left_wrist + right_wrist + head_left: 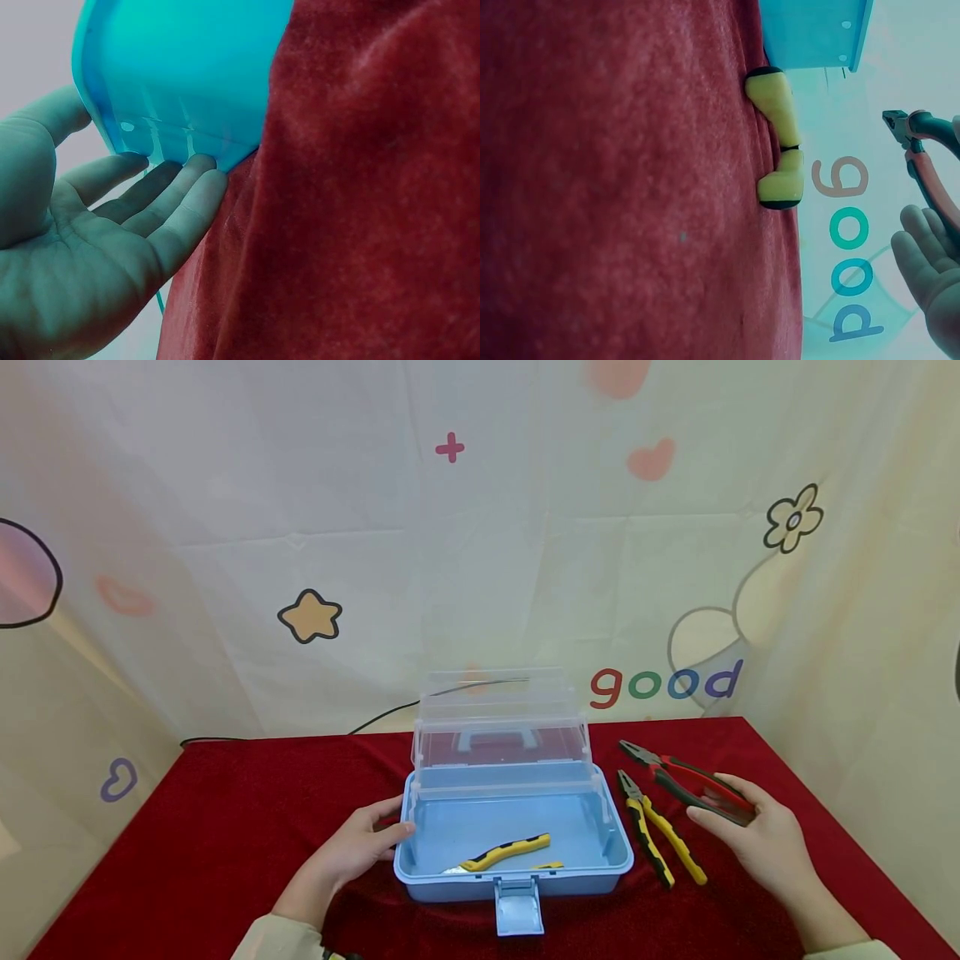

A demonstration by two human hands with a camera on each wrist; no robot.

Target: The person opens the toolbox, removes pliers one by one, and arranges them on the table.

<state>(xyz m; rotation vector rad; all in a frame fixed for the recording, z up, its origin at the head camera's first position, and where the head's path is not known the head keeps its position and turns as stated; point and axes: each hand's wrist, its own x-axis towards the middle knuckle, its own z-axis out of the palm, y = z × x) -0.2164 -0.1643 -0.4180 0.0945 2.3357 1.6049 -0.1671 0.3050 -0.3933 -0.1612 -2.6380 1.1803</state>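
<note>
A light blue toolbox [450, 891] sits at the middle of the table with its clear lid raised. At its left end, my left hand [356, 843] grips the side, thumb at the rim and fingers against the outer wall [172, 127]. My right hand [776, 847] holds red-and-black combination pliers [662, 766] by the handles, jaws toward the back, raised over the cloth. Beside the box lies a yellow-and-black pair of pliers [641, 827]. Inside the box is a tool with a curved yellow-and-black handle [510, 852]; its silvery end is partly hidden by the front wall.
Dark red cloth [247, 827] covers the table. The clear lid [498, 743] stands up at the back, and a latch [519, 914] hangs down in front. Another yellow piece [549, 865] peeks over the front wall. A printed curtain [495, 568] hangs behind, with a black cable [382, 717] before it.
</note>
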